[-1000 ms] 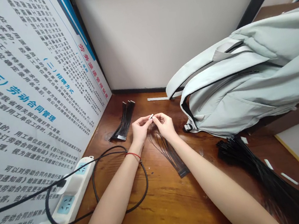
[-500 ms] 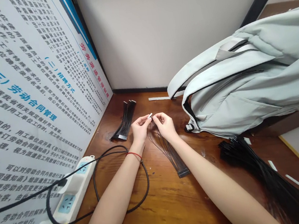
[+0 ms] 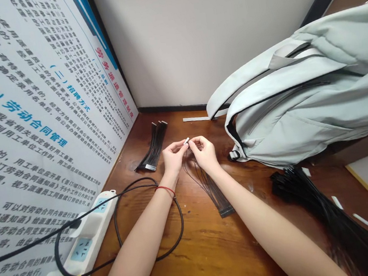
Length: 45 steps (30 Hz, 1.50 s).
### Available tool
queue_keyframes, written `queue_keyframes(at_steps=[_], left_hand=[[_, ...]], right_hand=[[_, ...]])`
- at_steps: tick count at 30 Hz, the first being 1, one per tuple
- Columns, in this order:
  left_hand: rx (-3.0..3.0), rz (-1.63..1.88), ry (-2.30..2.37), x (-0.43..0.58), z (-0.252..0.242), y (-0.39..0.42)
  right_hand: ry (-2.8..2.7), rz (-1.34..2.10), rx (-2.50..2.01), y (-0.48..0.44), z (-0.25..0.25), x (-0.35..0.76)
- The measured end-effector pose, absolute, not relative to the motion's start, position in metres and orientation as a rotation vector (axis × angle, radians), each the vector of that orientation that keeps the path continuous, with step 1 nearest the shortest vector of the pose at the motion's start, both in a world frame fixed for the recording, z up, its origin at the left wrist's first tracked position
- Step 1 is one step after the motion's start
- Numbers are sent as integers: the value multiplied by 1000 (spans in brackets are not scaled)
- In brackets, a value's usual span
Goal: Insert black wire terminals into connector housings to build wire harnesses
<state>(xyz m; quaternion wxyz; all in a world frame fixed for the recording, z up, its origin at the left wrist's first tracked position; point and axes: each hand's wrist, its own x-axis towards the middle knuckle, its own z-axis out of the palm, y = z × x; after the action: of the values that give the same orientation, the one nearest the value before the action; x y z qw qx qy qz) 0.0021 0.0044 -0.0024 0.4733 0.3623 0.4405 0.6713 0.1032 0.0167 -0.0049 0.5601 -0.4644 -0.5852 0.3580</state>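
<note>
My left hand (image 3: 173,157) pinches a small white connector (image 3: 186,141) between thumb and fingertips, above the desk (image 3: 200,262). My right hand (image 3: 204,152) has its fingers pressed together where black wires (image 3: 207,184) gather, and they fan down to a black plug (image 3: 226,212). With 2 hands this close, a slack pinch could drop the connector; a hard tug could pull a wire loose or tangle it.
</note>
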Motion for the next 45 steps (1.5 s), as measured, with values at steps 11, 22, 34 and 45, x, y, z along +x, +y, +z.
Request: queue_keyframes(at_steps=[11, 22, 34, 45], left_hand=[[871, 1649, 1088, 2, -3, 5], [921, 1640, 1093, 2, -3, 4], [858, 1659, 1068, 1, -2, 5], [896, 1637, 1080, 1, -2, 4]], right_hand=[[-1411, 825, -1116, 14, -2, 103], [-1395, 836, -1094, 13, -1, 102], [-1404, 828, -1106, 14, -2, 102], [-1412, 803, -1115, 11, 2, 102]])
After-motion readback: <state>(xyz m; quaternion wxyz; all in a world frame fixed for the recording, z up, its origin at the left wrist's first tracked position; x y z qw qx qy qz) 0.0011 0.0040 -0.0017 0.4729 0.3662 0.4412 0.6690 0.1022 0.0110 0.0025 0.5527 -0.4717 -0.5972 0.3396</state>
